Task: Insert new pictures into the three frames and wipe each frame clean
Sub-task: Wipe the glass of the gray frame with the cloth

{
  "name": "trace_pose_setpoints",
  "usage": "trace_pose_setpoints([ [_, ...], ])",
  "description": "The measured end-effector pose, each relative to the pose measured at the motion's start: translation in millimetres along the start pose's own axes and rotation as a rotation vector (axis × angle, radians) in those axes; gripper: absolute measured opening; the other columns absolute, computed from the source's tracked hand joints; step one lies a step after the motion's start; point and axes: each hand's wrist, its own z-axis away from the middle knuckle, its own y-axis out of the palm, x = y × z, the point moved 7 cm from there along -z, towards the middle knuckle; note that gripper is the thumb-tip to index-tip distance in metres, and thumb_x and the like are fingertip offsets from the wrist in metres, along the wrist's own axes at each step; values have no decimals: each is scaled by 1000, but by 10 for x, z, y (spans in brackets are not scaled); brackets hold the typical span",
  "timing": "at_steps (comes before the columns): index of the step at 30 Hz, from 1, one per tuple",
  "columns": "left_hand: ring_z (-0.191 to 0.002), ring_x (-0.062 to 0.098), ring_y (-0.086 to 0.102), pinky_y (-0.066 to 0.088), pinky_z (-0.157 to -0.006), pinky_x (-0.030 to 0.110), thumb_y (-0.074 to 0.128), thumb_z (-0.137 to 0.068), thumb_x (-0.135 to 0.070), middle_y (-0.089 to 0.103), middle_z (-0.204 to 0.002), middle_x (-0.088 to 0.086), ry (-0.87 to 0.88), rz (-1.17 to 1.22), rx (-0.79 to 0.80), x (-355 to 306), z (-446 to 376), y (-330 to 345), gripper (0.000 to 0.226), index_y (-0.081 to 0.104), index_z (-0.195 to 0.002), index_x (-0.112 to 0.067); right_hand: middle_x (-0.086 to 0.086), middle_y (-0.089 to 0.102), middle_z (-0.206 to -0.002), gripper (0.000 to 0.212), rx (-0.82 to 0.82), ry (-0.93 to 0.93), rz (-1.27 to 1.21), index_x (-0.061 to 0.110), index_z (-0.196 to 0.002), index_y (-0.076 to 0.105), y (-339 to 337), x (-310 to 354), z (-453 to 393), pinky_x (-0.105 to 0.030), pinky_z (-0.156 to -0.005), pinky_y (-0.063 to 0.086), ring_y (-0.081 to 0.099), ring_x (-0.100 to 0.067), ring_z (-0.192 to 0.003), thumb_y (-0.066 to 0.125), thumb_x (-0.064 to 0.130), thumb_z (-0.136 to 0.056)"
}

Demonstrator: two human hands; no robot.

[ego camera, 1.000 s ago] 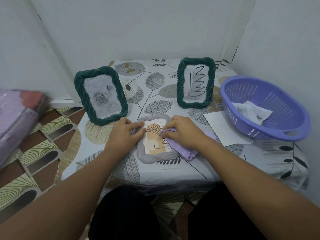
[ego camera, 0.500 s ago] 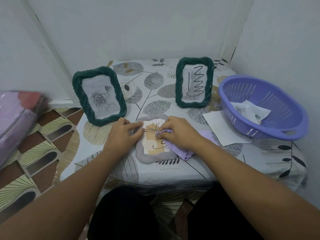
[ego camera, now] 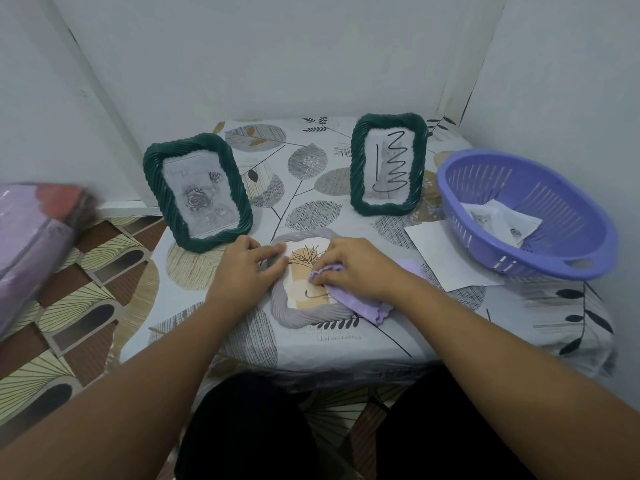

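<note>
A grey rope-edged frame lies flat near the table's front edge, with a beige plant picture behind its glass. My left hand rests on the frame's left rim, fingers laid over it. My right hand grips a lilac cloth and presses it on the glass, covering the frame's right side. Two dark green frames stand upright behind: the left one shows grey roses, the right one has a black zigzag line across its front.
A purple plastic basket with loose printed pictures stands at the table's right edge. A white sheet lies partly under it. White walls close in behind and to the right. A blurred pink-purple bundle sits at the left over patterned floor.
My right hand has slid the cloth slightly down and left over the grey frame's glass. The left hand has stayed on the rim. The camera tilted a little.
</note>
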Motion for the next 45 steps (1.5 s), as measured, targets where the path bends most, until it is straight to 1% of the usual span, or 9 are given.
trace_pose_setpoints([
  [3, -94, 19, 51, 41, -84, 33, 72, -89, -45, 51, -97, -1, -3, -8, -3, -3, 2, 2, 32, 76, -119, -34, 8, 56, -94, 15, -83, 9, 27, 32, -101, 81, 23, 14, -30, -36, -82, 47, 55, -12, -92, 75, 40, -90],
  [8, -93, 18, 51, 44, -84, 36, 74, -89, -44, 52, -95, -1, 9, -2, -17, -10, 3, -9, 32, 76, -118, -34, 4, 60, -95, 16, 15, 1, 29, 31, -101, 81, 2, 38, -42, -36, -84, 47, 56, -12, -93, 75, 40, -89],
  [13, -93, 17, 50, 44, -84, 35, 73, -89, -47, 50, -95, -3, -6, -11, -12, 4, 0, -1, 32, 76, -119, -36, 4, 57, -98, 19, -126, 39, 98, 31, -106, 79, -94, -35, -10, -33, -77, 43, 52, -11, -88, 70, 42, -94],
  [18, -94, 15, 50, 43, -82, 34, 71, -89, -49, 50, -96, -4, -14, -2, 1, 4, 0, 4, 32, 75, -119, -37, 2, 62, -97, 23, -273, 172, -124, 28, -105, 80, -350, -241, 106, -29, -76, 44, 58, -10, -88, 73, 44, -90],
  [23, -96, 15, 48, 38, -81, 31, 70, -90, -50, 50, -98, -4, -28, -13, 13, 19, -4, 10, 33, 74, -120, -38, 4, 57, -90, 17, -160, 141, -30, 30, -103, 80, -263, -202, 161, -19, -67, 36, 48, -2, -78, 74, 41, -91],
  [31, -96, 17, 50, 42, -86, 34, 71, -89, -49, 50, -98, -3, -21, -17, 19, 15, -10, 17, 35, 74, -122, -36, 7, 51, -97, 21, -96, 71, 158, 28, -107, 79, -107, -56, 124, -34, -80, 42, 53, -16, -95, 68, 41, -96],
  [34, -96, 17, 49, 41, -86, 33, 71, -89, -49, 50, -98, -3, -23, -19, 12, 11, -5, 4, 35, 74, -121, -36, 7, 54, -96, 18, -7, 30, 132, 27, -104, 81, -84, -9, 139, -37, -81, 45, 54, -14, -95, 71, 38, -93],
  [40, -96, 16, 49, 39, -85, 31, 72, -89, -47, 50, -97, -3, -26, -10, 7, -2, 7, 0, 33, 75, -120, -36, 9, 51, -95, 17, -70, 40, 118, 29, -104, 80, -64, 7, 102, -33, -79, 42, 52, -13, -94, 73, 39, -92],
  [45, -97, 17, 50, 40, -85, 32, 72, -89, -48, 50, -98, -2, -26, -10, 13, -6, -3, 5, 33, 75, -120, -36, 1, 62, -99, 17, 99, 38, -7, 29, -101, 82, -71, 18, 170, -28, -81, 44, 56, -10, -93, 78, 39, -88],
])
